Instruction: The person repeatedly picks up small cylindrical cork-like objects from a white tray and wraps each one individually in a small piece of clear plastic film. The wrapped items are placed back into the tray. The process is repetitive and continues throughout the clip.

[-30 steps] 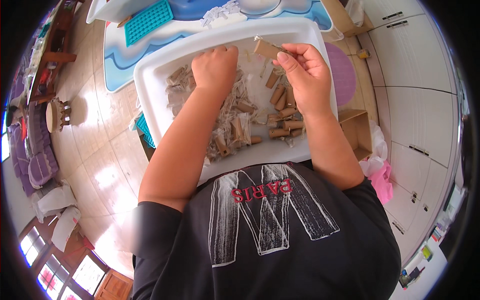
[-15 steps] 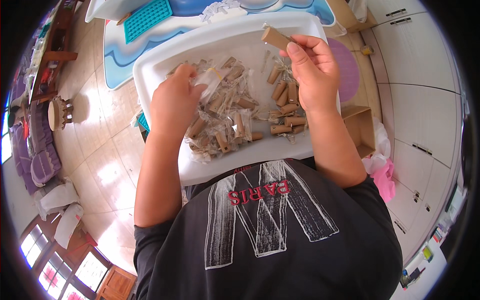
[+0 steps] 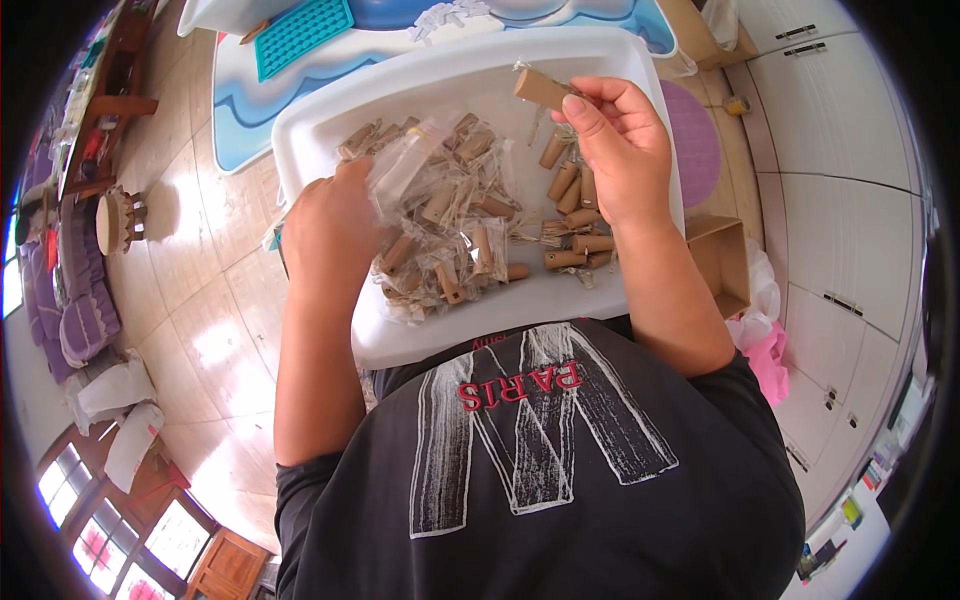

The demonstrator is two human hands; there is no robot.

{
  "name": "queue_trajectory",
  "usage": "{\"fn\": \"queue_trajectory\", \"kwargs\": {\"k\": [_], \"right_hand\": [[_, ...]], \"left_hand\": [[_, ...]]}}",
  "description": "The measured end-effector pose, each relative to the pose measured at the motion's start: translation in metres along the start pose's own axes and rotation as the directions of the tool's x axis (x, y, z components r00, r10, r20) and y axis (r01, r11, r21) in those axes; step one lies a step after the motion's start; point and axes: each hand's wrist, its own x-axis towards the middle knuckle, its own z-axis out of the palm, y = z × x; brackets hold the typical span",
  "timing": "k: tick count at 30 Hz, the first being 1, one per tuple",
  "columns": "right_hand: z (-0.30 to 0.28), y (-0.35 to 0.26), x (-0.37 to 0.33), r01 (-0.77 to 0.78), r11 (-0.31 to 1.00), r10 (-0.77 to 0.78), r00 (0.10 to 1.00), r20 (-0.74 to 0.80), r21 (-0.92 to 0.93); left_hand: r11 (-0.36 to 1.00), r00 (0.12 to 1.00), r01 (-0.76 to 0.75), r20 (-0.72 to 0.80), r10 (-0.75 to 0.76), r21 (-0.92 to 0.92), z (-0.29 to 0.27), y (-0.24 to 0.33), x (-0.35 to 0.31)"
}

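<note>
A short brown cylinder (image 3: pixel 541 90), with thin strings at its end, is pinched between the thumb and fingers of my right hand (image 3: pixel 627 150) above the far right of the white tub (image 3: pixel 470 62). My left hand (image 3: pixel 335 220) is over the tub's left side, slightly blurred, its fingers closed on a clear plastic bag (image 3: pixel 402 168). Beneath that bag lies a heap of bagged brown cylinders (image 3: pixel 440 208), wrapped in crinkled clear plastic. Unwrapped cylinders (image 3: pixel 567 190) with pale strings lie in a loose pile along the tub's right side, below my right hand.
Behind the tub is a blue and white patterned surface (image 3: pixel 240 130) with a teal gridded tray (image 3: pixel 303 38). An open cardboard box (image 3: pixel 722 262) stands right of the tub, near a pink bag (image 3: pixel 765 360). White cabinets (image 3: pixel 840 200) line the right; a small stool (image 3: pixel 120 222) stands left.
My left hand has drawn back to the left, and the clear bag has shifted left with it. My right hand has moved slightly left and down, still gripping the cylinder.
</note>
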Motion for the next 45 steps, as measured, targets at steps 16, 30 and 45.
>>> {"fn": "queue_trajectory", "kwargs": {"k": [16,30,45], "right_hand": [[0.006,0.001,-0.006,-0.012,0.981,0.035,0.993,0.113,-0.196],[0.003,-0.002,-0.012,0.062,0.947,0.07,0.916,0.394,-0.314],[0.006,0.0,-0.01,0.141,0.941,-0.033,0.943,0.33,-0.307]], "left_hand": [[0.971,0.991,0.118,-0.041,-0.13,-0.21,-0.024,0.004,0.008],[0.338,0.875,0.457,0.348,-0.336,-0.823,-0.002,0.002,0.008],[0.265,0.895,0.407,0.323,-0.309,-0.874,0.0,0.005,0.006]]}}
